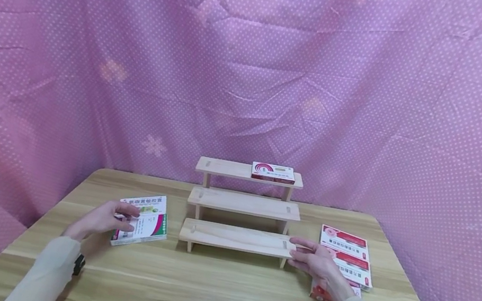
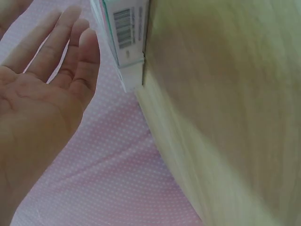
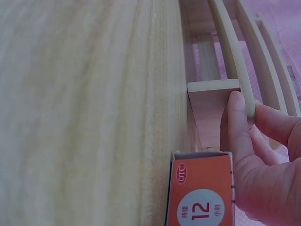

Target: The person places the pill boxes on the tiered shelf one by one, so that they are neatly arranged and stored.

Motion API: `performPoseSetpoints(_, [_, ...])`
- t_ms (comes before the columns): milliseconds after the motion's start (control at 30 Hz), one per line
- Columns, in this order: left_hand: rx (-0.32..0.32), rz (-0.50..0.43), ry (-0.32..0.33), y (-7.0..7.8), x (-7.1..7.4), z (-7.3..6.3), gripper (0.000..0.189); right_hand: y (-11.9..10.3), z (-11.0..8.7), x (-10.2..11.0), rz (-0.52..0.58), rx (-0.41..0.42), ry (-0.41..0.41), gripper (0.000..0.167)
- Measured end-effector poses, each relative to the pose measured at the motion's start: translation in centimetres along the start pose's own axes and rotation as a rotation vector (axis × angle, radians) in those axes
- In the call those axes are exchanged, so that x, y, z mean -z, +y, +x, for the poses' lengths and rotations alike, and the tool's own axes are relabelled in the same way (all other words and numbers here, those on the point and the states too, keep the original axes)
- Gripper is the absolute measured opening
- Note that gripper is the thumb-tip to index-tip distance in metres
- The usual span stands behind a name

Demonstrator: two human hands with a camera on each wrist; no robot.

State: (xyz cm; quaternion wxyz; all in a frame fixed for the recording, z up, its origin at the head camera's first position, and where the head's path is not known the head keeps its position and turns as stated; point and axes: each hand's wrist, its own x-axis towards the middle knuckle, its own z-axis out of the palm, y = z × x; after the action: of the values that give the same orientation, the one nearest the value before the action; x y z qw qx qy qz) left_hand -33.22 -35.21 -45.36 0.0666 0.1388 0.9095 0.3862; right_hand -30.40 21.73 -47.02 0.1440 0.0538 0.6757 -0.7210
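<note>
A three-step wooden display stand [image 1: 235, 237] stands mid-table. My right hand [image 1: 321, 266] pinches the right end of its lowest step; the right wrist view shows the thumb on one side of the board and fingers on the other. On the left, my left hand [image 1: 101, 221] hovers by two medicine boxes, its fingers loosely extended over their near side. The nearer one is a white and green box [image 1: 151, 227]; behind it lies a white box [image 1: 153, 202]. In the left wrist view, the palm faces the boxes with a gap between.
Red and white medicine boxes [image 1: 349, 260] lie to the right, partly behind my right forearm. Beside that hand is an orange box [image 3: 201, 188] marked 12. One red and white box [image 1: 273, 173] lies on the top step. A pink dotted curtain [image 1: 255, 67] hangs behind the table.
</note>
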Motion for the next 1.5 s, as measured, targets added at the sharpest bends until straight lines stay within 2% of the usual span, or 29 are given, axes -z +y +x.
performPoseSetpoints(133, [0.024, 0.007, 0.002, -0.2, -0.1, -0.1, 0.051, 0.0, -0.1, 0.0, 0.005, -0.009, 0.002, 0.048])
performPoseSetpoints(533, [0.038, 0.035, 0.011, -0.5, -0.1, -0.1, 0.052, 0.0, 0.0, -0.1, -0.030, 0.002, 0.000, 0.049])
performPoseSetpoints(600, [0.020, 0.034, 0.002, -0.4, -0.1, -0.1, 0.050, 0.0, 0.0, 0.0, -0.033, -0.001, 0.013, 0.047])
performPoseSetpoints(700, [0.027, 0.017, -0.016, -0.4, -0.1, -0.2, 0.049, 0.0, 0.0, 0.0, -0.033, 0.002, -0.007, 0.049])
performPoseSetpoints(867, [0.080, 0.026, -0.029, -0.6, 0.0, -0.6, 0.054, 0.1, 0.2, 0.0, -0.017, 0.003, -0.016, 0.049])
performPoseSetpoints(1200, [0.053, 0.005, -0.084, -1.2, 0.7, -2.0, 0.061, 0.3, 0.3, 0.0, -0.002, 0.005, -0.006, 0.049])
performPoseSetpoints(1333, [0.058, -0.002, -0.130, -1.6, 0.7, -2.1, 0.068, 0.3, 0.1, 0.0, -0.006, -0.002, -0.005, 0.049])
performPoseSetpoints(1500, [0.025, 0.031, -0.172, -1.9, 0.4, -1.9, 0.078, 0.2, 0.1, 0.1, -0.015, -0.001, -0.001, 0.047])
